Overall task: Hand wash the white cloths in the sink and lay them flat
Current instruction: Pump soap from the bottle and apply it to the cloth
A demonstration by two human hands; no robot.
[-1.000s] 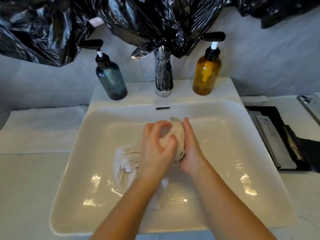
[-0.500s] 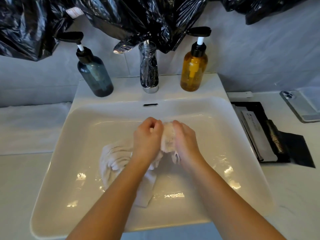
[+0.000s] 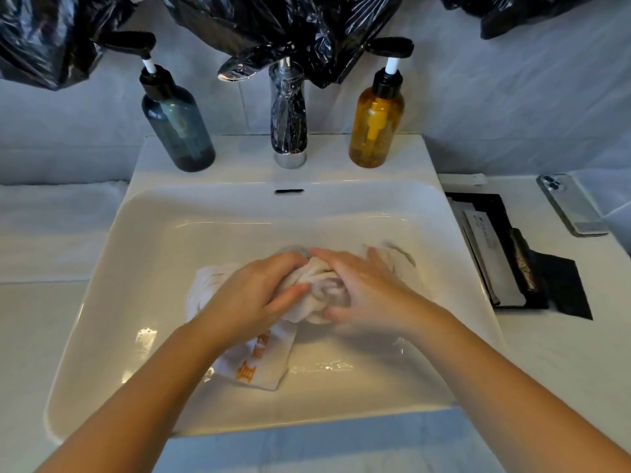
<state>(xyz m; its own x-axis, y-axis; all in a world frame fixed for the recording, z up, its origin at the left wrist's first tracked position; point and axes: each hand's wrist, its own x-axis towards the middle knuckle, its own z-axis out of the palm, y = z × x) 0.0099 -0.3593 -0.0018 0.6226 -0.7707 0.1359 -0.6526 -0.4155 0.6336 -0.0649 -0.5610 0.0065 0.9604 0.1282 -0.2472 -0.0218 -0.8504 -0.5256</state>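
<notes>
A wet white cloth (image 3: 319,295) lies bunched in the middle of the white sink (image 3: 211,213). One corner with orange print spreads flat toward the front left. My left hand (image 3: 254,297) grips the bunched part from the left, fingers curled into it. From the right, my right hand (image 3: 367,295) presses down on the same bunch with fingers partly spread; this hand is blurred. A further fold of cloth shows behind the right hand, on the basin floor. I cannot tell whether this is one cloth or more.
A chrome tap (image 3: 288,117) stands at the back, between a blue pump bottle (image 3: 177,124) and an amber pump bottle (image 3: 375,117). Black plastic bags (image 3: 273,25) hang above. A white towel (image 3: 51,230) lies left of the sink; a black tray (image 3: 505,254) and a phone (image 3: 570,209) sit right.
Both hands have dropped lower into the basin, pressing the bunched cloth against its floor instead of rubbing it raised between them. The printed corner has come into view.
</notes>
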